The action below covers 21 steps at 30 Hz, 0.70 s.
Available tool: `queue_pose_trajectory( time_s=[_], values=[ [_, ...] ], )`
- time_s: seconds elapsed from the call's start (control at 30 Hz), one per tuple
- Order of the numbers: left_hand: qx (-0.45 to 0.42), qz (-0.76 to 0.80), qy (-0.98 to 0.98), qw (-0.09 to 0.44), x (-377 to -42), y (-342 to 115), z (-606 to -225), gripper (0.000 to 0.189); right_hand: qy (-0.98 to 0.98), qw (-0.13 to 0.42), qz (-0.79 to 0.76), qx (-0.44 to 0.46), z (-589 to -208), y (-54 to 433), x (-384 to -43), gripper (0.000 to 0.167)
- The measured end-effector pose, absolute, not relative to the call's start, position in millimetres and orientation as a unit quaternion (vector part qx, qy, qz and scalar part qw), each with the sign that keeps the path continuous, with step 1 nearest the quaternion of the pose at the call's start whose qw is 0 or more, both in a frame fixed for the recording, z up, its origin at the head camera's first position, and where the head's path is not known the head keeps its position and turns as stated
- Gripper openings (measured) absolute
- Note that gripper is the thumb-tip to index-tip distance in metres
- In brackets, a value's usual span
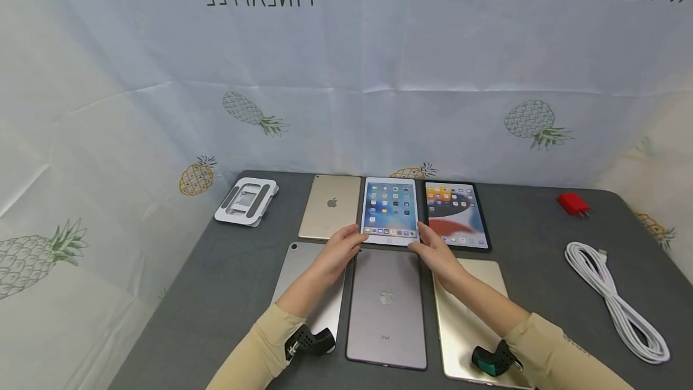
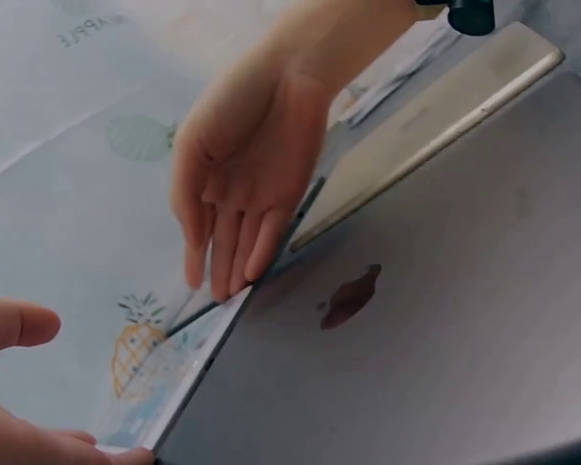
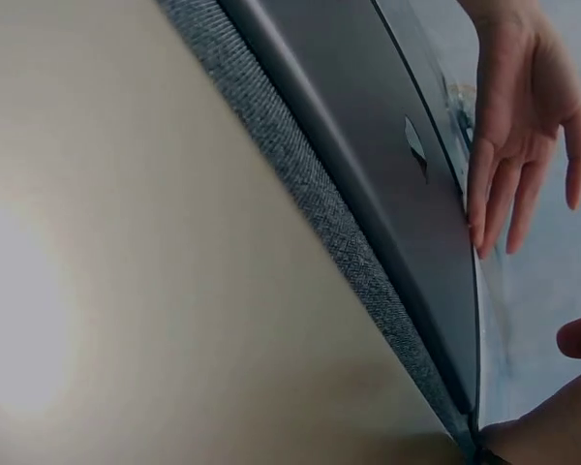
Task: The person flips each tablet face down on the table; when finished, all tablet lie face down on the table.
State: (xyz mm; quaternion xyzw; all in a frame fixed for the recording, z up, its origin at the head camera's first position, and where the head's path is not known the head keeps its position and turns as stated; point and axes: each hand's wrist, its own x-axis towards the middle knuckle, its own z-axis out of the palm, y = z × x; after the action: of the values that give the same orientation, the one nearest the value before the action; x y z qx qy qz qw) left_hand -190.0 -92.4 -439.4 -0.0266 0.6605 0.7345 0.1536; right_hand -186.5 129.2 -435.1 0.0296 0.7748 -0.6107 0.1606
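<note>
At the lower edge of a white tablet with a lit screen, my left hand touches the left corner and my right hand the right corner. Both have their fingers extended. In the left wrist view the right hand shows its palm, straight fingertips right at the tablet's edge. The right wrist view shows the left hand likewise stretched out. Just below lies a grey tablet, face down. Under the forearms lie a silver tablet and a gold tablet, both partly hidden.
Another gold tablet lies face down at the back, and a black-framed tablet is lit on the right. A white folding stand sits at back left. A red charger plug and coiled white cable lie on the right.
</note>
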Motion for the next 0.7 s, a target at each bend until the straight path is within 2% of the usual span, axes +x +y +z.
queue_pose_trajectory(
  time_s=[0.4, 0.7],
  values=[
    [-0.082, 0.784, 0.591, 0.173, -202, -95, -434, 0.066, 0.762, 0.166, -0.625, 0.035, -429, 130, -186, 0.071],
    [-0.090, 0.792, 0.584, 0.153, -207, -86, -434, 0.055, 0.757, 0.168, -0.631, 0.037, -434, 130, -187, 0.071]
  ],
)
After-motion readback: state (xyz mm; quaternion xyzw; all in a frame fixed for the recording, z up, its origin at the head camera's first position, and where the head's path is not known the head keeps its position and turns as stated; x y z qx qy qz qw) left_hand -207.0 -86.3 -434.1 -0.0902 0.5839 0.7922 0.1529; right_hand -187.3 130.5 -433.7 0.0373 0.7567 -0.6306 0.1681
